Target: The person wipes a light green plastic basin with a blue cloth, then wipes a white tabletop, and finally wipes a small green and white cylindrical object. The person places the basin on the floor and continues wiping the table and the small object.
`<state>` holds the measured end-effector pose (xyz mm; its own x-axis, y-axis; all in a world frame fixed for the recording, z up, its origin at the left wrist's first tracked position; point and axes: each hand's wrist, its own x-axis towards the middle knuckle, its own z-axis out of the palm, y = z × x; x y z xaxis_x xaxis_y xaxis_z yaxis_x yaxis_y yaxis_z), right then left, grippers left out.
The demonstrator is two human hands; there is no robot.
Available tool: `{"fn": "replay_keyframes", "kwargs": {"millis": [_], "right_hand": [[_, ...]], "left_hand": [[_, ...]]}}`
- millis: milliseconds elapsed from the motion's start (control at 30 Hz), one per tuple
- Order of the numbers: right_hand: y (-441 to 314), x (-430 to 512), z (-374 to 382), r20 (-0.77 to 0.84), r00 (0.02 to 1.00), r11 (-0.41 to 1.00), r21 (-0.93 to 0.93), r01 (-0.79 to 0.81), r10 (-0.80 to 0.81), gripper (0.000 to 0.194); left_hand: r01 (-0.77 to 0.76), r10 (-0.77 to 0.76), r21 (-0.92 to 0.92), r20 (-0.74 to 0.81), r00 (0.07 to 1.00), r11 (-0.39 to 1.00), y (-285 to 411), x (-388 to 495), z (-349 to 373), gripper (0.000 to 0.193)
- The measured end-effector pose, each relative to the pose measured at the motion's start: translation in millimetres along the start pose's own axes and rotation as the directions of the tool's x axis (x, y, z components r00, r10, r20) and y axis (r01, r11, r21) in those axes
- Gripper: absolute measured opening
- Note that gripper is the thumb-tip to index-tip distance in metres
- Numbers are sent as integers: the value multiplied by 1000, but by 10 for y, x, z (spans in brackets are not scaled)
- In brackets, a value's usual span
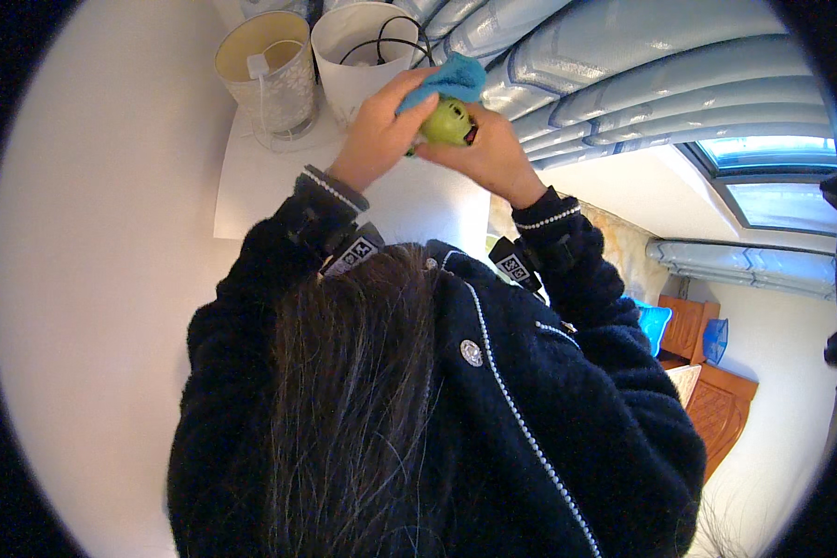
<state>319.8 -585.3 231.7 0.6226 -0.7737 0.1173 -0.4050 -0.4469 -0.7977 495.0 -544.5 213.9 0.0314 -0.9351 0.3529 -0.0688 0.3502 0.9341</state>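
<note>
Between my two hands, above the white tabletop, is a small rounded green figure [447,122] with dark markings on its surface. My left hand [388,125] holds a blue cloth [453,78] against the upper side of the figure. Its thumb lies along the cloth's lower edge. My right hand [494,150] grips the figure from the right and below, with its thumb beneath it. The far side of the figure is hidden by my fingers and the cloth.
A white tabletop [265,202] lies below my hands. Behind them stand a patterned cylindrical container [279,97] with a white plug and cable, and a white bin [335,77] with black cables. Blue-grey curtains [600,63] hang close on the right. A plain wall [111,244] is at left.
</note>
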Motion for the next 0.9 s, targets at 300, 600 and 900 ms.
{"fn": "replay_keyframes", "kwargs": {"millis": [300, 600, 900], "right_hand": [[215, 7, 159, -134, 945, 948, -155, 279, -300, 47], [-124, 25, 47, -29, 998, 965, -261, 40, -49, 46], [171, 6, 127, -31, 923, 888, -286, 360, -384, 59]], "left_hand": [[-500, 421, 471, 270, 866, 727, 87, -23, 88, 38], [54, -46, 70, -102, 994, 996, 26, -21, 22, 28], [-464, 445, 377, 140, 884, 802, 94, -22, 88, 30]]}}
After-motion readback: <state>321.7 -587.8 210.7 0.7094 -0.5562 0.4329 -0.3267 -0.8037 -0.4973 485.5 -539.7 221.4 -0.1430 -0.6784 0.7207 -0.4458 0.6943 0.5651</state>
